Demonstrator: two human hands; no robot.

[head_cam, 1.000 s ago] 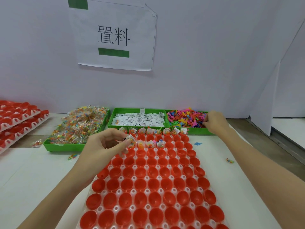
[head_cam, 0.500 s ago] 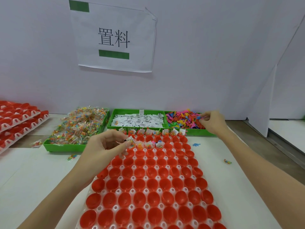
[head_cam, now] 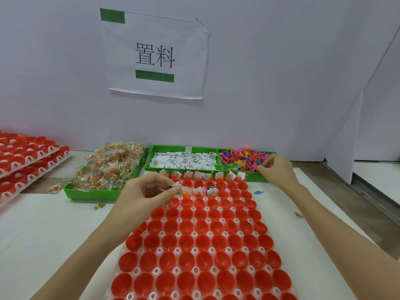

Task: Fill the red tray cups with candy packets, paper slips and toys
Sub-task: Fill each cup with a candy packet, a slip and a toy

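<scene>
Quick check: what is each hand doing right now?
Left hand: pinching a candy packet and a slip over the red tray.
Right hand: fingers curled at the toy bin; whether it holds a toy cannot be told.

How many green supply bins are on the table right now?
3, in a row behind the red tray: candy packet bin at left, paper slip bin in the middle, toy bin at right, under the right hand.

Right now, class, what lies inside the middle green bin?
The middle green bin holds a heap of white paper slips with black print, plus one candy packet at its left end. The slips cover the bin's floor, so anything beneath stays hidden.
</scene>
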